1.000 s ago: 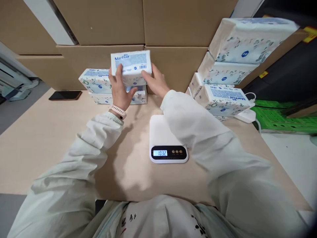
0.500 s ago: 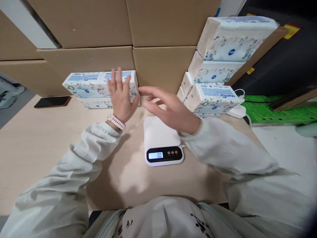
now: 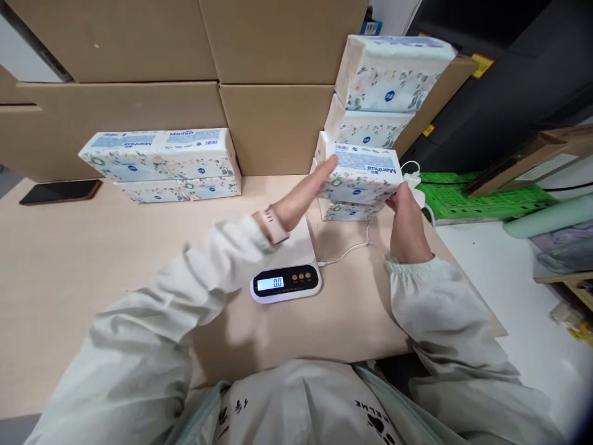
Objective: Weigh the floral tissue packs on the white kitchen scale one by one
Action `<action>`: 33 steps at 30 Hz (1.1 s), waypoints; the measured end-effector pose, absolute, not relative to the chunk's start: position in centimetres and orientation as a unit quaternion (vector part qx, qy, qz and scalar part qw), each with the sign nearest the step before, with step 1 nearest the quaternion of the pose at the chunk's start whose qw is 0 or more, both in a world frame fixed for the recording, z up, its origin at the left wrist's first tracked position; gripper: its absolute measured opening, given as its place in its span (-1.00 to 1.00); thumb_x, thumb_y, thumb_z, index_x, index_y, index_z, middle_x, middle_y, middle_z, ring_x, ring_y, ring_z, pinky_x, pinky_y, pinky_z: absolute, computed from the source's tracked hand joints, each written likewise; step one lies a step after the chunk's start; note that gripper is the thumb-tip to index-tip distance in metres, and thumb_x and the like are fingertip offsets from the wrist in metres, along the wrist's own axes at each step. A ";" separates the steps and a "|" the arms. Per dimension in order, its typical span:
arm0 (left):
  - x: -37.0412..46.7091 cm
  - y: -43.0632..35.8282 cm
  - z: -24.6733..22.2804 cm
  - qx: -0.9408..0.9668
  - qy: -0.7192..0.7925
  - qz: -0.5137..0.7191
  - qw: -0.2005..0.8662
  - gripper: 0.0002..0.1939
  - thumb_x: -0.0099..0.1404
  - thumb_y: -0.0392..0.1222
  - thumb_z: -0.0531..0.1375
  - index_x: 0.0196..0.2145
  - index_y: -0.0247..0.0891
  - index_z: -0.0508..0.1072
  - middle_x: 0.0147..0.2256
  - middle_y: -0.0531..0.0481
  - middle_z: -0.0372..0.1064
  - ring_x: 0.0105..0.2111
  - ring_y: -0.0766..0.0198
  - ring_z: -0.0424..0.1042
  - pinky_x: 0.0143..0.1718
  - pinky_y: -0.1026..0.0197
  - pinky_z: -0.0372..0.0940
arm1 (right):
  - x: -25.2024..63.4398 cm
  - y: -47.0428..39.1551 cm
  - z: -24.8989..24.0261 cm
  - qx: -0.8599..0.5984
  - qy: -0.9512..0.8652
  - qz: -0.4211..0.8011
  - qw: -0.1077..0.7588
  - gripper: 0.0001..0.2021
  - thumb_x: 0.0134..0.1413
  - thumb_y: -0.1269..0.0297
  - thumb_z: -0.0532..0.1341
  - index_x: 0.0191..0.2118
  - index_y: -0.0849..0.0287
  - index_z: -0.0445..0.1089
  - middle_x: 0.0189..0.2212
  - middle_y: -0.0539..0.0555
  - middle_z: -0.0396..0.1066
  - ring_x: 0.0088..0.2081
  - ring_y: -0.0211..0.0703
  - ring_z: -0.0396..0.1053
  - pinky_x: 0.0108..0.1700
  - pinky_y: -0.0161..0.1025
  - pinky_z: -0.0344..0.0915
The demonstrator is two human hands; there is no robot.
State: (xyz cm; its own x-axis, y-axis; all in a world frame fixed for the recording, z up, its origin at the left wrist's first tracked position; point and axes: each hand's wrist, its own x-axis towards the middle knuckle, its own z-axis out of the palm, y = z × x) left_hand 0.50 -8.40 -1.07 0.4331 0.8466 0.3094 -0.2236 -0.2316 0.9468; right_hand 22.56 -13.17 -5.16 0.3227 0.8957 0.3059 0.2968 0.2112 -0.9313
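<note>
My left hand (image 3: 303, 196) reaches across the scale to the left end of a Manhua tissue pack (image 3: 361, 174). At that pack's right end is my right hand (image 3: 407, 225), its fingers partly hidden behind the corner. Together the hands grip the pack, which sits over another pack in the right-hand stack. Taller packs (image 3: 391, 77) rise behind it. The white scale (image 3: 287, 283) reads 0.0, and my left forearm covers part of its plate. Farther left, a two-layer row of tissue packs (image 3: 160, 162) stands against the cardboard boxes.
Cardboard boxes (image 3: 278, 123) form a wall along the table's back. A dark phone (image 3: 60, 192) lies at the left. A white cable (image 3: 345, 252) runs from the scale toward the right stack. Beyond the table's right edge are a green crate (image 3: 486, 201) and a pale green roll (image 3: 551, 215).
Both hands have moved right, from near the left row and above the scale to the front pack of the right stack, and now hold its ends. The view has shifted right.
</note>
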 end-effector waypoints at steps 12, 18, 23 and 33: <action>-11.7 -22.5 -2.6 0.550 0.398 0.426 0.598 -0.37 0.54 0.35 0.00 0.31 0.00 0.48 0.37 0.00 0.33 0.53 -0.01 0.02 0.55 -0.20 0.08 | 14.7 -20.7 -7.5 -0.477 -0.648 0.425 0.414 -0.39 0.41 -0.20 0.09 0.47 -0.24 0.18 0.41 -0.01 0.32 0.51 0.06 0.13 0.56 0.24 0.06; -13.6 -22.8 -5.5 0.527 0.455 0.451 0.557 -0.33 0.54 0.34 0.00 0.45 0.08 0.28 0.53 0.11 -0.06 0.58 0.02 -0.21 0.59 -0.23 -0.15 | 14.8 -20.6 -9.6 -0.504 -0.617 0.321 0.512 -0.50 0.45 -0.09 0.08 0.35 -0.08 0.37 0.30 0.13 0.44 0.31 0.07 0.40 0.43 0.20 0.27; -15.3 -23.4 -7.9 0.525 0.486 0.552 0.429 -0.34 0.54 0.35 0.02 0.48 0.16 0.20 0.57 0.18 -0.21 0.59 0.11 -0.29 0.61 -0.09 -0.26 | 15.4 -20.6 -9.9 -0.506 -0.561 0.151 0.637 -0.56 0.44 0.02 0.04 0.28 -0.03 0.41 0.18 0.19 0.51 0.23 0.14 0.48 0.32 0.18 0.36; -15.0 -23.4 -8.7 0.519 0.475 0.569 0.425 -0.35 0.54 0.38 -0.02 0.45 0.16 0.27 0.55 0.19 -0.14 0.59 0.13 -0.26 0.61 -0.06 -0.27 | 15.1 -20.6 -9.4 -0.524 -0.532 0.119 0.655 -0.46 0.38 -0.06 -0.06 0.23 0.09 0.37 0.14 0.30 0.49 0.27 0.26 0.45 0.32 0.27 0.34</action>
State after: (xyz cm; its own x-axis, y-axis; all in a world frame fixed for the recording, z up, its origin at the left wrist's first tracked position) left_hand -14.96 -23.44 -8.71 -0.0993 0.9773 0.1873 0.0105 -0.1872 0.9823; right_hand 15.13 -20.57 -9.45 0.4053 0.7132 0.5720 0.4015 0.4232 -0.8122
